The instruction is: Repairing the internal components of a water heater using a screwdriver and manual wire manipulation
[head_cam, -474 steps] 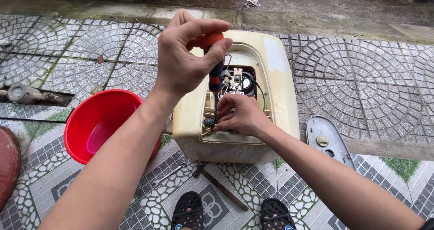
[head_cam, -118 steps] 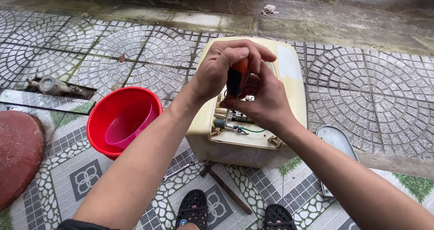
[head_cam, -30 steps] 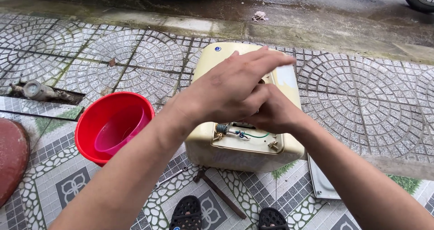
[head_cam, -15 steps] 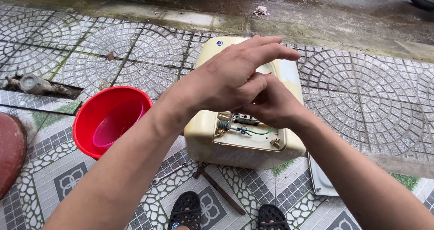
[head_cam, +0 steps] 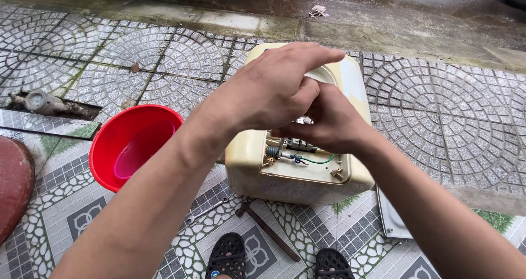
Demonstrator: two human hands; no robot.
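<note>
A cream plastic appliance casing [head_cam: 290, 183] lies on the tiled ground with its end compartment open, showing terminals and green and blue wires [head_cam: 307, 158]. My right hand [head_cam: 334, 125] is curled into a fist just above that compartment; whatever it grips is hidden. My left hand [head_cam: 263, 90] lies over the right fist, fingers stretched towards the far side and thumb pressed against it. A small bit of metal [head_cam: 303, 120] shows between the two hands.
A red basin [head_cam: 118, 147] stands left of the casing. A small spanner [head_cam: 205, 210] and a rusty long tool [head_cam: 268, 229] lie in front of it, a grey cover plate [head_cam: 392, 218] at the right. My sandals [head_cam: 227, 257] are at the bottom edge.
The orange-handled screwdriver seen in my hands a few seconds ago is now hidden. Over the last second my left hand stays flat over the right fist, shifting slightly.
</note>
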